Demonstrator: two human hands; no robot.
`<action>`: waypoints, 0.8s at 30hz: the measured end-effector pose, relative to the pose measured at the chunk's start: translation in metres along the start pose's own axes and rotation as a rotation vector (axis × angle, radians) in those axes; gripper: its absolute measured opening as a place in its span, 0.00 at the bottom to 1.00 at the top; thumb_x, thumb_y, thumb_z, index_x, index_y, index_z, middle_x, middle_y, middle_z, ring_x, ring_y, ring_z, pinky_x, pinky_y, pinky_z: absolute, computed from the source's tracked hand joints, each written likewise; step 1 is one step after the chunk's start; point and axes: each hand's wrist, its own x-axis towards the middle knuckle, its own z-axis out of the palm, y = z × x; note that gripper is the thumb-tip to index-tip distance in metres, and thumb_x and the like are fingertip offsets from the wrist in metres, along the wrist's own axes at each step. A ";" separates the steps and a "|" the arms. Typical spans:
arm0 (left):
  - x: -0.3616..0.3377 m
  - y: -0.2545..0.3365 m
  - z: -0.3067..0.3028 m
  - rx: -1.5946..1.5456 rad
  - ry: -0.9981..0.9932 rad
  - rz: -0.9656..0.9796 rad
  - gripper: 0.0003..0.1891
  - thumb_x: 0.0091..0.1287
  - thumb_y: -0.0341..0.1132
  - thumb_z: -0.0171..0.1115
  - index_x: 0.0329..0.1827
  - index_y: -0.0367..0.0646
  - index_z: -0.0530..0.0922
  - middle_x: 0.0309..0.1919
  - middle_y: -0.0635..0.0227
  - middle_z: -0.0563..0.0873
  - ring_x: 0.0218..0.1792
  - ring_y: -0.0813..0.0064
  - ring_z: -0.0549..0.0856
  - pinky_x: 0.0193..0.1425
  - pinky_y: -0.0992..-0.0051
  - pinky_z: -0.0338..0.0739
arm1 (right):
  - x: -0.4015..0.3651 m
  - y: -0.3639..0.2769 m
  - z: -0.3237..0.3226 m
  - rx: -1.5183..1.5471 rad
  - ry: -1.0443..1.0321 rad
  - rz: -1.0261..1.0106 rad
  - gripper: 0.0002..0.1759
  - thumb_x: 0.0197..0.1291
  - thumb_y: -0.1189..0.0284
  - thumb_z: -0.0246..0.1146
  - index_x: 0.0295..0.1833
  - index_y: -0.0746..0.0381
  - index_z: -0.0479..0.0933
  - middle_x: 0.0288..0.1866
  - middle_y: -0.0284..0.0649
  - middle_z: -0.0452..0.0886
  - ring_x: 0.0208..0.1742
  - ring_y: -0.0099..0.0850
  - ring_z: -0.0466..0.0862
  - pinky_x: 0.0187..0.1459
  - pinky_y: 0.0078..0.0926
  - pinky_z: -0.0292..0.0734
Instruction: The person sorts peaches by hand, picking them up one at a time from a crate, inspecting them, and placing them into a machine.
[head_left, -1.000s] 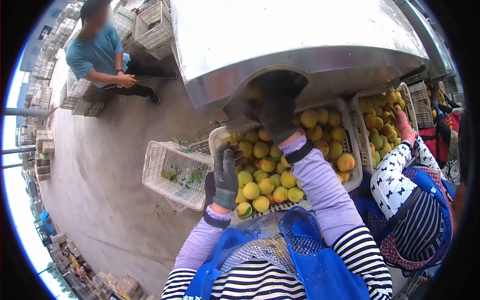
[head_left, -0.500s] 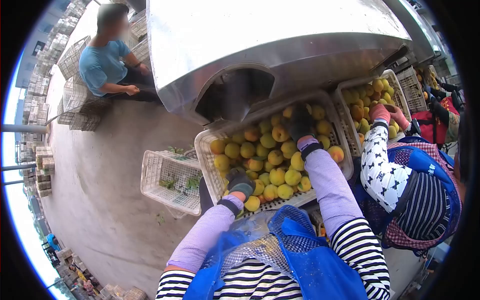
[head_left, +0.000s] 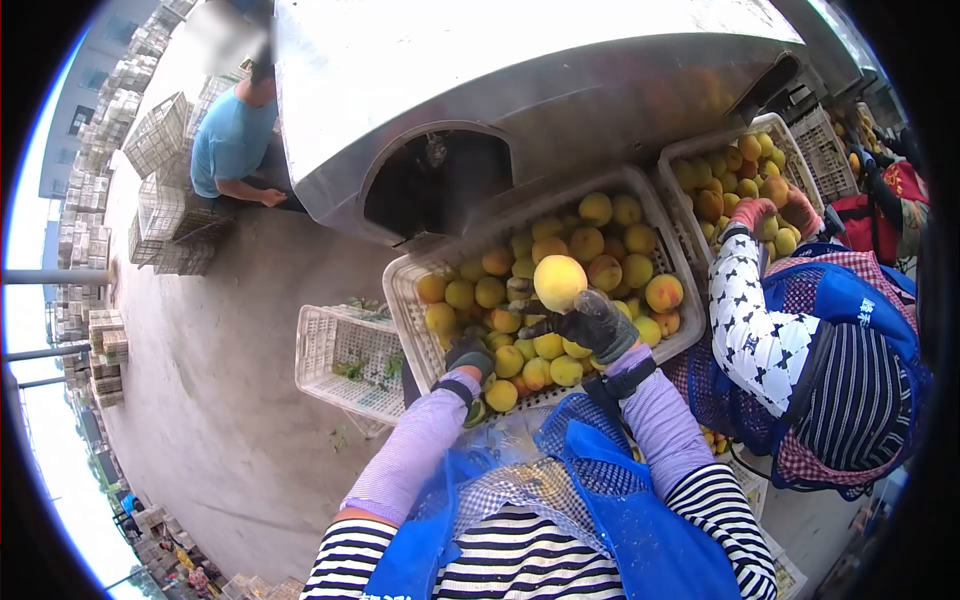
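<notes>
My right hand [head_left: 592, 322], in a dark glove, is raised above a pale plastic crate [head_left: 648, 190] of peaches. It is closed on a yellow peach [head_left: 560, 283], lifted above the others. My left hand [head_left: 470, 354], also gloved, is down at the near left part of the same crate, touching or just over the peaches [head_left: 536, 374] there. The fingers of that hand blend into the dark gaps, so what they hold, if anything, is hidden.
A metal machine with a dark opening [head_left: 435, 185] stands behind the crate. Left of it is a crate with leaves [head_left: 350, 395]. At the right, a co-worker's pink-gloved hands [head_left: 752, 212] are in another peach crate [head_left: 780, 130]. A person in blue [head_left: 235, 140] stands back left.
My right hand has drawn back from the crate's far side toward me, bringing up a peach. My left hand stays near the same corner. The person in blue has turned away.
</notes>
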 end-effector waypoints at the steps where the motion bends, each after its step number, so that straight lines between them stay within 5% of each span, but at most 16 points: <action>1: 0.014 -0.008 0.001 0.004 -0.025 0.046 0.33 0.64 0.45 0.65 0.72 0.51 0.68 0.68 0.44 0.73 0.65 0.45 0.79 0.67 0.56 0.76 | 0.001 0.000 0.003 0.124 -0.017 0.077 0.44 0.61 0.61 0.69 0.78 0.63 0.59 0.72 0.47 0.70 0.66 0.38 0.78 0.62 0.42 0.80; 5: 0.015 -0.034 -0.007 -0.462 -0.029 0.262 0.31 0.67 0.40 0.64 0.73 0.47 0.68 0.67 0.46 0.75 0.65 0.53 0.79 0.67 0.64 0.76 | 0.001 -0.022 0.042 -0.592 0.281 -0.057 0.53 0.55 0.69 0.73 0.81 0.66 0.50 0.79 0.46 0.60 0.76 0.37 0.67 0.70 0.36 0.72; 7: -0.061 -0.004 -0.067 -0.944 -0.130 0.433 0.31 0.68 0.34 0.63 0.75 0.44 0.67 0.70 0.53 0.74 0.67 0.58 0.78 0.69 0.64 0.74 | -0.002 -0.026 0.038 -0.700 0.262 -0.148 0.54 0.53 0.69 0.74 0.81 0.66 0.51 0.78 0.47 0.61 0.76 0.38 0.65 0.72 0.35 0.67; 9: -0.095 0.006 -0.093 -0.907 -0.075 0.536 0.29 0.71 0.28 0.59 0.76 0.40 0.66 0.70 0.56 0.74 0.69 0.63 0.74 0.72 0.67 0.70 | -0.003 -0.024 0.036 -0.778 0.211 -0.180 0.56 0.50 0.68 0.77 0.81 0.66 0.53 0.77 0.48 0.63 0.76 0.40 0.66 0.75 0.37 0.63; 12: -0.131 0.013 -0.130 -0.732 0.152 1.020 0.28 0.70 0.27 0.59 0.75 0.39 0.67 0.71 0.54 0.72 0.72 0.61 0.71 0.77 0.65 0.64 | 0.003 -0.013 0.047 -0.936 0.177 -0.216 0.58 0.45 0.64 0.81 0.79 0.67 0.57 0.77 0.51 0.63 0.74 0.44 0.68 0.76 0.40 0.60; 13: -0.133 0.014 -0.132 -0.894 0.039 0.858 0.28 0.70 0.25 0.59 0.74 0.39 0.68 0.71 0.53 0.72 0.74 0.59 0.68 0.79 0.64 0.60 | 0.005 -0.009 0.057 -1.055 0.225 -0.268 0.59 0.44 0.61 0.82 0.79 0.67 0.58 0.77 0.52 0.63 0.74 0.45 0.69 0.76 0.41 0.61; 15: -0.133 0.014 -0.137 -0.795 0.130 0.941 0.27 0.72 0.26 0.58 0.74 0.35 0.68 0.71 0.53 0.72 0.71 0.62 0.71 0.75 0.67 0.66 | 0.005 -0.014 0.067 -1.455 0.215 -0.372 0.63 0.37 0.55 0.85 0.77 0.68 0.60 0.74 0.51 0.66 0.72 0.46 0.69 0.72 0.43 0.66; 18: -0.132 0.012 -0.133 -0.808 0.129 0.928 0.26 0.73 0.27 0.57 0.74 0.33 0.67 0.70 0.54 0.73 0.70 0.65 0.73 0.73 0.69 0.69 | 0.009 -0.024 0.084 -1.566 0.183 -0.299 0.55 0.43 0.55 0.82 0.73 0.67 0.64 0.71 0.55 0.68 0.71 0.50 0.71 0.70 0.42 0.69; 21: -0.128 0.011 -0.126 -0.924 0.082 0.845 0.26 0.72 0.27 0.58 0.74 0.36 0.68 0.71 0.53 0.72 0.72 0.62 0.71 0.76 0.67 0.64 | 0.012 -0.018 0.080 -1.377 0.114 -0.331 0.53 0.44 0.56 0.82 0.71 0.67 0.64 0.71 0.55 0.67 0.71 0.49 0.71 0.71 0.41 0.69; 24: -0.131 0.009 -0.130 -1.001 0.058 0.801 0.26 0.72 0.28 0.58 0.74 0.38 0.67 0.71 0.54 0.72 0.72 0.61 0.70 0.77 0.67 0.63 | 0.005 -0.014 0.075 -0.917 0.047 -0.077 0.53 0.46 0.56 0.81 0.73 0.66 0.63 0.71 0.55 0.67 0.72 0.48 0.71 0.70 0.40 0.70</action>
